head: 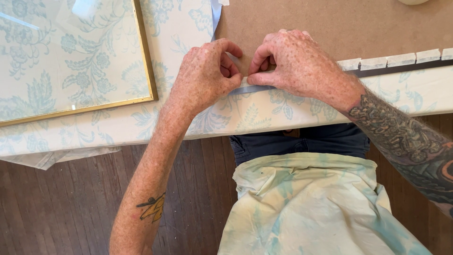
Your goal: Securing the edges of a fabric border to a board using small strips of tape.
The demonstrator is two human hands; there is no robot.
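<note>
Lower frame: pale tie-dyed shirt [311, 208] over dark trousers [302, 141], wooden floor [61, 203] to the left. Centre frame, at the worktop [264, 113] edge: left hand [205, 75] and right hand [292, 61] both pinch a grey strip [252, 89]; fingers hide its middle. Beyond lies a brown board [339, 23]. Upper left: a gold-edged frame [141, 52], cut off, encloses floral fabric.
</note>
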